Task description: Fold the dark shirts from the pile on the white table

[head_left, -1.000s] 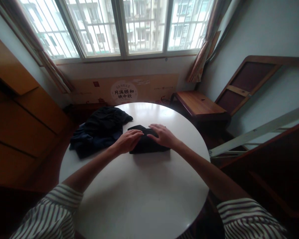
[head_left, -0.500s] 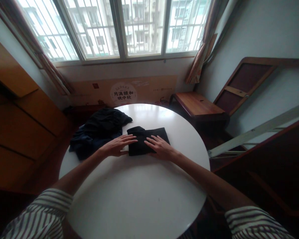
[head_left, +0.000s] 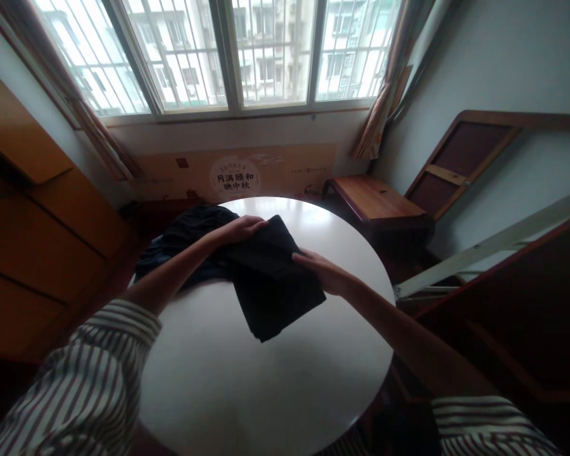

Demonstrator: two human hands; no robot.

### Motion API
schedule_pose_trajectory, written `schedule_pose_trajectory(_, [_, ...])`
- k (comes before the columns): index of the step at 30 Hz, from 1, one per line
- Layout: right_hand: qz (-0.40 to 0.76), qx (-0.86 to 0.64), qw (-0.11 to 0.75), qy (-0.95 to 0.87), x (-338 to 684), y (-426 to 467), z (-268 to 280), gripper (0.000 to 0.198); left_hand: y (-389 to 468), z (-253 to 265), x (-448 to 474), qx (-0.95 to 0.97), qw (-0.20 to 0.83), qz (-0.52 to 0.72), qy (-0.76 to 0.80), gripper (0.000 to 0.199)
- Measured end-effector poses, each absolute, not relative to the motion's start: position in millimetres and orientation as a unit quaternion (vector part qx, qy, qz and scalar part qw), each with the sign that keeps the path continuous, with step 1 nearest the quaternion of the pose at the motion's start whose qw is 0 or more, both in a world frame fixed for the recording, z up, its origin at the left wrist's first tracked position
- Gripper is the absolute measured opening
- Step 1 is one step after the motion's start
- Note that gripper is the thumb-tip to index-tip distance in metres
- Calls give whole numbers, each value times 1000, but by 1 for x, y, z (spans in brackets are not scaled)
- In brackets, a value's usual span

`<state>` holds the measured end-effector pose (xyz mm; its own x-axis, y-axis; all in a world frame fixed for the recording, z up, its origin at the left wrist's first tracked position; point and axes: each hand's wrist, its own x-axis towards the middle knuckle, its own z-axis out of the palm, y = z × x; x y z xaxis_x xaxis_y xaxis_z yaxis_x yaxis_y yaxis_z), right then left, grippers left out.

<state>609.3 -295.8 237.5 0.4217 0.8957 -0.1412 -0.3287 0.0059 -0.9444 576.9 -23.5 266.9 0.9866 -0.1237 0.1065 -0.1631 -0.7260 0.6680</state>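
In the head view, we hold a folded black cloth (head_left: 280,285) over the middle of the round white worktop (head_left: 266,392). Our left hand (head_left: 244,229) has its fingers closed on the edge toward the worktop's far rim; our right hand (head_left: 323,271) grips the side toward the worktop's right. Dark clothes (head_left: 194,223) lie heaped at the worktop's left.
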Motion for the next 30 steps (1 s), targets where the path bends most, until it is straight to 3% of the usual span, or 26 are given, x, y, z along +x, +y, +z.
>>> schedule_pose_trajectory(4, [497, -587, 616, -170, 597, -293, 199, 80, -15, 222, 598, 939, 322, -118, -34, 36])
schedule_pose_trajectory(8, [375, -702, 554, -244, 589, -297, 180, 97, -24, 201, 594, 976, 210, -18, -60, 27])
schedule_pose_trajectory(10, [226, -788, 457, -347, 585, -300, 183, 96, -34, 200, 587, 978, 172, 51, -105, 31])
schedule_pose_trajectory(13, [30, -826, 282, -488, 575, -302, 187, 80, -48, 194, 573, 973, 151, 48, -170, 41])
schedule_pose_trajectory(17, [48, -740, 161, -652, 551, -306, 177, 72, -52, 171, 562, 985, 104, -2, -139, 55])
schedule_pose_trajectory(25, [147, -671, 204, -697, 505, -334, 176, 87, -34, 155, 588, 986, 125, -62, -96, 55])
schedule_pose_trajectory(27, [137, -671, 247, -685, 505, -332, 182, 72, -36, 163, 592, 988, 122, -38, -86, 52])
schedule_pose_trajectory(30, [100, -704, 348, -611, 523, -321, 191, 36, -43, 181, 588, 994, 97, 18, -44, 45])
